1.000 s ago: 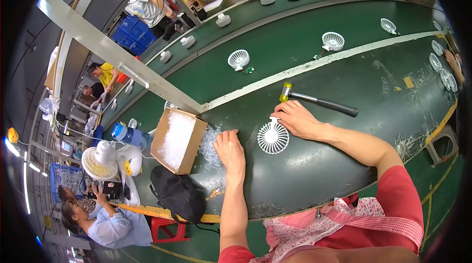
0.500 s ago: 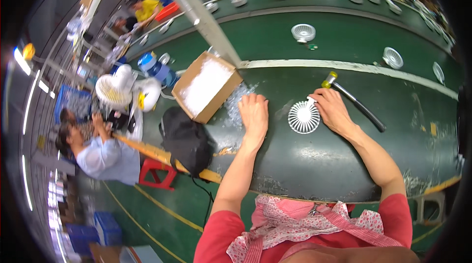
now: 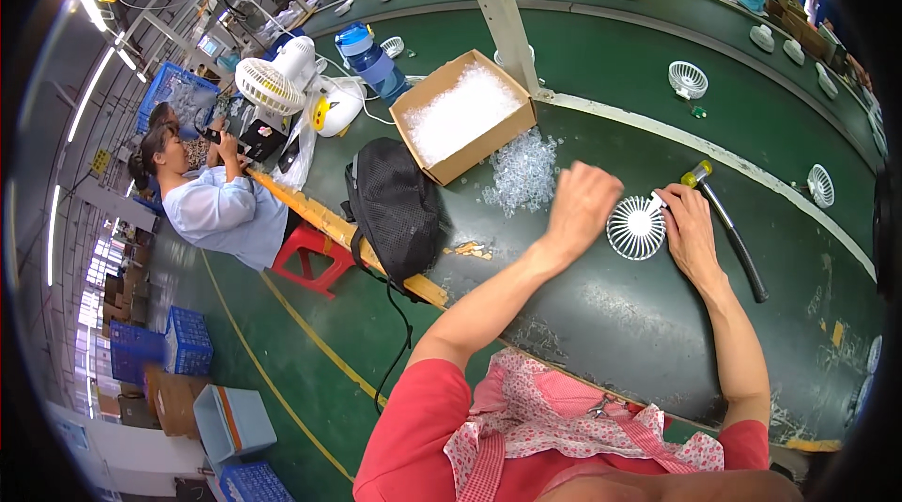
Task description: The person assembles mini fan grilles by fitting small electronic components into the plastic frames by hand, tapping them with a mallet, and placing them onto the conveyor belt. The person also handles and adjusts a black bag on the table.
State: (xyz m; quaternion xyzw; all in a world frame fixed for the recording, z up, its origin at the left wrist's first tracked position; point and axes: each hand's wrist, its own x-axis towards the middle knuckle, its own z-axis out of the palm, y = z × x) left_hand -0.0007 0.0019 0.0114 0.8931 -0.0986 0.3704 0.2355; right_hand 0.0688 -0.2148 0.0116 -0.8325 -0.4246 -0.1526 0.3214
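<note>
A small white fan head [image 3: 636, 234] with radial slats lies on the dark green bench. Its short neck is gripped by the closed fingers of my right hand [image 3: 692, 228] at the fan's upper right. Just left of the fan, my left hand [image 3: 583, 209] is raised a little with its fingers curled together. Whatever it may hold is too small or hidden to make out. A heap of small clear plastic pieces [image 3: 523, 171] is spread beyond my left hand. To the right of my right hand lies a hammer [image 3: 736, 239] with a yellow head and black handle.
A cardboard box [image 3: 479, 145] of clear pieces stands behind the heap, with a black bag [image 3: 393, 211] to its left. Behind the box are a blue bottle [image 3: 374, 65] and a white fan [image 3: 272, 81]. Fan parts lie on the conveyor [image 3: 601, 56]. A person in light blue [image 3: 224, 206] sits at left.
My left hand has moved from the edge of the clear pieces to beside the fan head. My right hand stays at the fan's neck. The whole view has shifted toward the left.
</note>
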